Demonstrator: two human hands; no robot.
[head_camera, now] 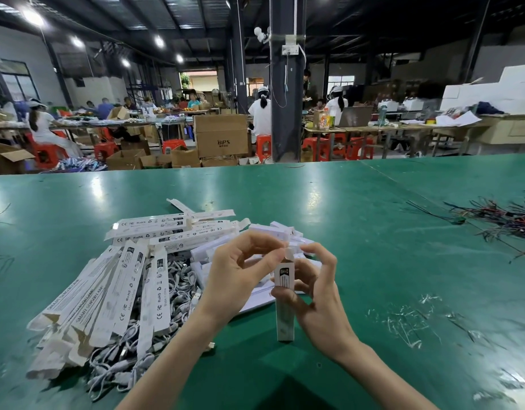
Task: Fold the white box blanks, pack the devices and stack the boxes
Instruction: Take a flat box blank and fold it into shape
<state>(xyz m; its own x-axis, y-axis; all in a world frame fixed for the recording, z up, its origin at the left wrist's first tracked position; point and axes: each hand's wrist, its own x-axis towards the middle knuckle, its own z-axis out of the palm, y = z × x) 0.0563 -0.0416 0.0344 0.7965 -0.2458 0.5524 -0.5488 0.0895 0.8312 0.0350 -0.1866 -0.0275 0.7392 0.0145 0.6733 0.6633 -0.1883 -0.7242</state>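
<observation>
With the right hand [311, 294] gripping the upright box [284, 324] and the left hand [234, 276] pinching its top flap [288, 252], a skewed tuck could crease the flap or tip it.

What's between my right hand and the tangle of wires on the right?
In the head view, only bare green table separates the right hand from the wires.

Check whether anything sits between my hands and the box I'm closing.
Nothing visible does. The left hand and right hand both hold the white box at its top end. It stands upright on the green table, beside the pile of boxes.
</observation>
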